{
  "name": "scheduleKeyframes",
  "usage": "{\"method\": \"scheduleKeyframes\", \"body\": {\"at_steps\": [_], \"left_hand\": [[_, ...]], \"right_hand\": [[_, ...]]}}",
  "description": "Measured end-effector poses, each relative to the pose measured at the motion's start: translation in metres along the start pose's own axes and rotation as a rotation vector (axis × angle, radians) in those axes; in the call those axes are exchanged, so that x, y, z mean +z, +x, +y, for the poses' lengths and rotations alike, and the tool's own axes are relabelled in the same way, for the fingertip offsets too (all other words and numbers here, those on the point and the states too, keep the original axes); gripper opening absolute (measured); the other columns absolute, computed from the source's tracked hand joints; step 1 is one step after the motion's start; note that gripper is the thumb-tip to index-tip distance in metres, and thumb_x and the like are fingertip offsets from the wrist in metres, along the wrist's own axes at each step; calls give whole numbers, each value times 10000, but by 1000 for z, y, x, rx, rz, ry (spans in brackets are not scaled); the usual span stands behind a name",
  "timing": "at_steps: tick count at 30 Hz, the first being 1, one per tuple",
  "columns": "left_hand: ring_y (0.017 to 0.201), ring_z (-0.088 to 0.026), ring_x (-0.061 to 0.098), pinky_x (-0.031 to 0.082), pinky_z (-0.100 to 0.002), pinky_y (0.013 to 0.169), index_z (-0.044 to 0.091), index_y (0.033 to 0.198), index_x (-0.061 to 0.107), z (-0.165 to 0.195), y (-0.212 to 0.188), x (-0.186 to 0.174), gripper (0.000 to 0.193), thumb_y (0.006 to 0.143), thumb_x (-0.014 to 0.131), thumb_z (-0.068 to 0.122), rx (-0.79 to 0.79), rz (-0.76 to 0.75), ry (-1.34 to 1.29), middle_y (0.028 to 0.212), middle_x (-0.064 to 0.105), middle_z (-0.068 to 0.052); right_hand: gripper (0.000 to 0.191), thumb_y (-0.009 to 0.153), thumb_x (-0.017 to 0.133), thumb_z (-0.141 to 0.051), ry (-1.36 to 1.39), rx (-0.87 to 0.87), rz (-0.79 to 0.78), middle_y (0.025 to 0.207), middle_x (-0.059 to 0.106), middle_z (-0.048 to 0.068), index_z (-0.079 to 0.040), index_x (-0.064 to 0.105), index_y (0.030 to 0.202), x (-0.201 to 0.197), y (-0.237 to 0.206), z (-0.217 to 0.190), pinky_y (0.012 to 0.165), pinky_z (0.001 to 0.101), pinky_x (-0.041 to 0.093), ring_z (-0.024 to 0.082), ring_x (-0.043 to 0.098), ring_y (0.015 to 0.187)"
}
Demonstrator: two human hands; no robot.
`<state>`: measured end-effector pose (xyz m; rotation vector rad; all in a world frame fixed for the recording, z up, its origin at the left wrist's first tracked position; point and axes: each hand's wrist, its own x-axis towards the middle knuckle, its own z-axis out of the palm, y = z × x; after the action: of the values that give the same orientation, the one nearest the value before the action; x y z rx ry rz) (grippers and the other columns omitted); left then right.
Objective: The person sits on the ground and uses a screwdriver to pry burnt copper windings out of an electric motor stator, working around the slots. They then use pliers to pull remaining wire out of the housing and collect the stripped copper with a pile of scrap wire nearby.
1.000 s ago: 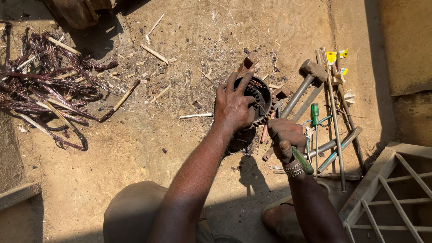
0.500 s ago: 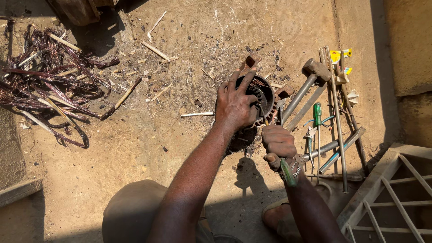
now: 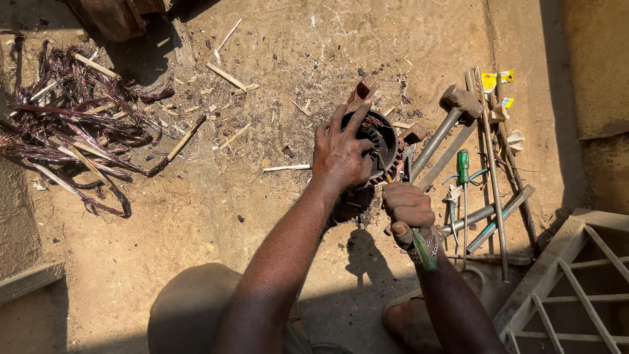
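— What is the round thing on the ground?

— A dark metal motor core (image 3: 377, 141), ring-shaped, with slotted teeth around its inner wall. It lies flat on the dirt, opening upward, propped among brick pieces.

— And the tool?

— A screwdriver (image 3: 419, 246) with a green handle, tilted, its thin shaft slanting up toward the ring's near rim. The tip is hidden.

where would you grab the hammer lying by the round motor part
Probably mid-shaft. The hammer lies flat on the ground with its head at the upper right and its long metal handle running down-left toward the round motor core. Come from above: rods crowd its right side, and the right hand sits near the handle's lower end.
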<state>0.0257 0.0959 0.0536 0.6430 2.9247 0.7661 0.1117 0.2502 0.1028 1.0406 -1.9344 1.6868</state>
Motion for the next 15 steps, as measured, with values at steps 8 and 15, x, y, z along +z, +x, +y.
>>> {"method": "scheduleKeyframes", "body": {"at_steps": [8,15], "left_hand": [[1523,-378,257,297,-615,1180,291,932,856,0,-2,-2,216,720,862,329,7,7,0,1668,299,-35],[1520,-387,258,291,-612,1184,283,949,854,-1,-3,-4,221,729,827,284,16,7,-1,1670,283,-44]], "right_hand": [[671,1114,514,-425,39,-5,29,530,306,-8,-91,337,560,2,8,-6,479,350,247,147,322,457],[671,1104,536,-416,35,-18,-14,538,285,-4,-91,307,563,0,1,-2,489,368,222,157,293,467]]}}
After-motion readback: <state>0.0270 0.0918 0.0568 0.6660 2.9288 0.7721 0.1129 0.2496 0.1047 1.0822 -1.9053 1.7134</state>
